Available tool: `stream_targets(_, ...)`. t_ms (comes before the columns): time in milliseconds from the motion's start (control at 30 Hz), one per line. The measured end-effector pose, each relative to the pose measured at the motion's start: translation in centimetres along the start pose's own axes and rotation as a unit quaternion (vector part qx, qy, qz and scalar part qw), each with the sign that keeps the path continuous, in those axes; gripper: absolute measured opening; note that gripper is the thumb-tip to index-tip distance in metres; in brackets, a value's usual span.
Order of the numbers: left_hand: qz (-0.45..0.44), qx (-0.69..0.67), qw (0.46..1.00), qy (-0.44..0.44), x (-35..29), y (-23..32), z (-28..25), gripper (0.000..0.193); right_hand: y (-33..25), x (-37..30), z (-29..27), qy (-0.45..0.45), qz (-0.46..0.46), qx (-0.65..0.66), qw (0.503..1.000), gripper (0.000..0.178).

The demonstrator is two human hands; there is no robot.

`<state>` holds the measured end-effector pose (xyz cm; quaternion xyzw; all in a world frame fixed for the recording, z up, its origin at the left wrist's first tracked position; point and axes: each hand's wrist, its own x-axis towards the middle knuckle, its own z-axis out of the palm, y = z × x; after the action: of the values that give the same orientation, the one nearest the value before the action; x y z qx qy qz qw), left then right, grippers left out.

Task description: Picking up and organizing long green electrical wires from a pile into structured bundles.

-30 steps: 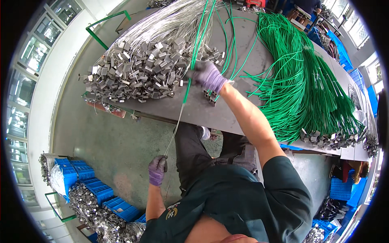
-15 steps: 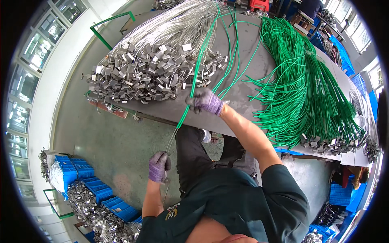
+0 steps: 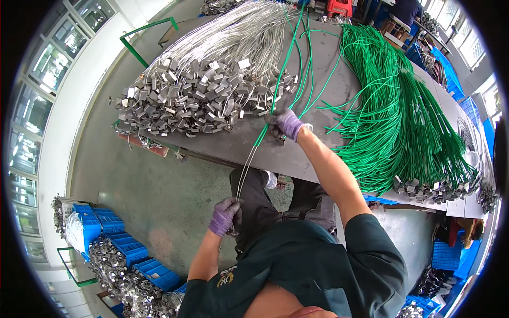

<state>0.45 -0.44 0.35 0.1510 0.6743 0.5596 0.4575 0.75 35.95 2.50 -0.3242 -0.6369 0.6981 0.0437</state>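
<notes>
My right hand (image 3: 286, 125), in a purple and grey work glove, is closed around a few thin green tubes (image 3: 262, 135) at the table's front edge. Out of their near ends run bare silver wires (image 3: 245, 174), stretched down toward me. My left hand (image 3: 225, 216), gloved alike, is closed on those wires in front of my left thigh, off the table. Just below my right hand shows a small metal block (image 3: 280, 139). Beside it on the left lies a large heap of grey metal blocks (image 3: 191, 100) with long silver wires (image 3: 228, 26) trailing to the back.
A thick bundle of green tubes (image 3: 379, 111) covers the table's right side, metal blocks (image 3: 424, 186) at its near end. Several loose green tubes (image 3: 310, 63) cross the grey tabletop (image 3: 326, 47). Blue crates (image 3: 159, 273) stand on the floor at lower left; a red stool (image 3: 339, 7) is at the back.
Both hands have shifted to the right, the right one also slightly nearer to me. The green tubes' ends now lie farther from my left hand, with a longer stretch of bare wire between.
</notes>
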Motion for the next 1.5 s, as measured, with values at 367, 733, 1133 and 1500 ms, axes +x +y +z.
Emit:
stream_targets(367, 0.009, 0.046, 0.995, -0.086, 1.3, 1.2, -0.1, 0.019, 1.8, -6.1, 5.6, -0.157, -0.005, -0.001, 0.988, 0.022)
stream_targets(733, 0.096, 0.012, 0.993, 0.061, 1.6, -4.8, 0.1, 0.016, 2.2, -5.8, 5.5, -0.094, 0.029, 0.049, 0.994, 0.021)
stream_targets(1133, 0.156, -0.222, 0.962, 0.006, 0.4, -2.8, 0.9, 0.035, 1.8, -5.1, 4.8, -0.150, -0.016, 0.138, 0.979, 0.020)
stream_targets(1500, 0.251, -0.081, 0.960, 0.094, 2.5, -2.5, 2.0, 0.025, 2.2, -5.4, 5.4, -0.119, -0.017, 0.091, 0.989, 0.019)
